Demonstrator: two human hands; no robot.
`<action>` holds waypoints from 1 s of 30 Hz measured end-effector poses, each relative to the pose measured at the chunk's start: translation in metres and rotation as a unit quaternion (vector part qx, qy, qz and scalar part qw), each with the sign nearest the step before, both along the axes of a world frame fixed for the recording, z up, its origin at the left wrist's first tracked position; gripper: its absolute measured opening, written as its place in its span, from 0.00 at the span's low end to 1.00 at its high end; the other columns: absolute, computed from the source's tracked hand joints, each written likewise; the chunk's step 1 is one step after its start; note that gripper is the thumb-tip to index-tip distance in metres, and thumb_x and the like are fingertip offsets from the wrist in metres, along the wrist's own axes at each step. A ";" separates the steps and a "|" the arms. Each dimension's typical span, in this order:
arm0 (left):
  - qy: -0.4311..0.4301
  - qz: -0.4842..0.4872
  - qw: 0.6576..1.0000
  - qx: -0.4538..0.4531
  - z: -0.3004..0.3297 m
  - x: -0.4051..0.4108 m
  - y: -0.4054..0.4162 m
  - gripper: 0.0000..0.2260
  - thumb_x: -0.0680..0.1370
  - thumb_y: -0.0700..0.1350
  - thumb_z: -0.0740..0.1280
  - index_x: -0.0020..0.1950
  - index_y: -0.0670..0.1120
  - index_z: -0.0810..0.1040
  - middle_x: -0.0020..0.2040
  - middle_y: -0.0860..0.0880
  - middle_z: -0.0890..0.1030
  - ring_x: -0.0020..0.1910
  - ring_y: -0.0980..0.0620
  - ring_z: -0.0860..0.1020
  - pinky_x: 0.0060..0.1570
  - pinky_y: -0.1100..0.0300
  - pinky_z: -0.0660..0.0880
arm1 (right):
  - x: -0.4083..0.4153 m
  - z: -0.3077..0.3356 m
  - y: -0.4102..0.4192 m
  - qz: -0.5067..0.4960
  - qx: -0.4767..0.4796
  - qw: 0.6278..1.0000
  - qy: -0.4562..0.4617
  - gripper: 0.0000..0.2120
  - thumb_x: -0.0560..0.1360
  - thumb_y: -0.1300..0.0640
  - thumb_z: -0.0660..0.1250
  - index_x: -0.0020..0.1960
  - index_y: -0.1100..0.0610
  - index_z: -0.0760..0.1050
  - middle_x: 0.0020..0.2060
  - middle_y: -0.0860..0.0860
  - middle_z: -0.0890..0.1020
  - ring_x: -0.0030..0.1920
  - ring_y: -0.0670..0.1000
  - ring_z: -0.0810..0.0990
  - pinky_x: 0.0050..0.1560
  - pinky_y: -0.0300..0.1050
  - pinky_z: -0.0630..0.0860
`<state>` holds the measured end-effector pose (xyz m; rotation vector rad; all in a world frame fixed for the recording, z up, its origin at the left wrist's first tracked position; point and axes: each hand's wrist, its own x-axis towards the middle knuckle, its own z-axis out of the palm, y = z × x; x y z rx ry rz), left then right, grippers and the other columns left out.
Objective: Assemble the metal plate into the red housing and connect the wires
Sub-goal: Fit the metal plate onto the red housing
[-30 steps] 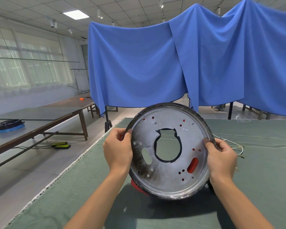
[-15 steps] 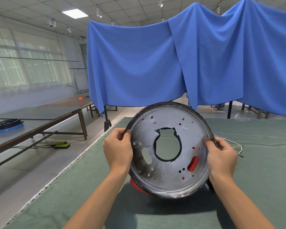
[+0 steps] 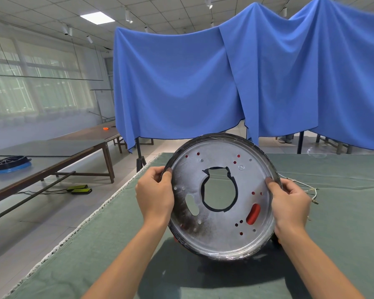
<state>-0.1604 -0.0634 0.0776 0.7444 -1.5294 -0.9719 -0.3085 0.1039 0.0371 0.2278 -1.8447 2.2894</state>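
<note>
Metal plate (image 3: 222, 199): tilted upright, rim pinched between left hand (image 3: 154, 195) and right hand (image 3: 290, 201); red housing (image 3: 251, 213) directly behind the fingers (image 3: 270, 182).

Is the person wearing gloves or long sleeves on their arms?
No. Both hands are bare: the left hand and the right hand have no gloves, rings or watch showing. The forearms are uncovered as far as the picture's bottom edge, so no sleeves show. Fingernails look short and plain.
</note>
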 end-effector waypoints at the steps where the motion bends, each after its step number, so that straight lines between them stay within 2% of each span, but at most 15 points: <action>1: 0.000 0.000 1.000 0.000 0.000 0.000 0.000 0.05 0.76 0.43 0.69 0.41 0.51 0.80 0.35 0.56 0.81 0.37 0.56 0.79 0.40 0.58 0.74 | 0.000 0.000 0.000 -0.001 0.000 1.000 -0.003 0.03 0.75 0.56 0.70 0.44 0.55 0.80 0.36 0.48 0.81 0.39 0.52 0.78 0.42 0.46 0.74; 5: 0.007 0.001 1.000 0.004 0.002 0.001 0.000 0.06 0.76 0.46 0.69 0.39 0.50 0.80 0.33 0.55 0.80 0.35 0.55 0.78 0.38 0.58 0.74 | 0.002 0.003 0.000 0.001 -0.006 1.000 -0.013 0.04 0.75 0.54 0.70 0.42 0.53 0.80 0.36 0.49 0.81 0.41 0.54 0.78 0.43 0.47 0.75; 10: 0.011 -0.004 1.000 0.009 0.004 0.000 -0.002 0.11 0.75 0.48 0.70 0.34 0.48 0.78 0.30 0.52 0.79 0.31 0.53 0.74 0.34 0.58 0.69 | 0.003 0.004 0.000 0.005 -0.011 1.000 -0.018 0.03 0.75 0.54 0.70 0.42 0.51 0.79 0.40 0.52 0.83 0.44 0.56 0.80 0.46 0.51 0.78; 18: 0.000 -0.003 1.000 -0.001 0.002 0.002 -0.003 0.10 0.76 0.46 0.69 0.34 0.50 0.77 0.29 0.53 0.77 0.28 0.55 0.72 0.31 0.60 0.66 | 0.002 0.003 0.001 0.012 -0.008 1.000 -0.013 0.05 0.74 0.56 0.71 0.39 0.52 0.79 0.37 0.51 0.82 0.42 0.56 0.79 0.41 0.45 0.74; 30: -0.012 -0.006 1.000 -0.012 0.001 0.002 -0.004 0.11 0.77 0.44 0.68 0.35 0.52 0.76 0.30 0.53 0.77 0.29 0.58 0.72 0.30 0.64 0.65 | 0.004 0.003 0.001 0.005 0.001 1.000 -0.001 0.02 0.74 0.57 0.71 0.45 0.55 0.81 0.38 0.49 0.82 0.40 0.52 0.79 0.36 0.40 0.73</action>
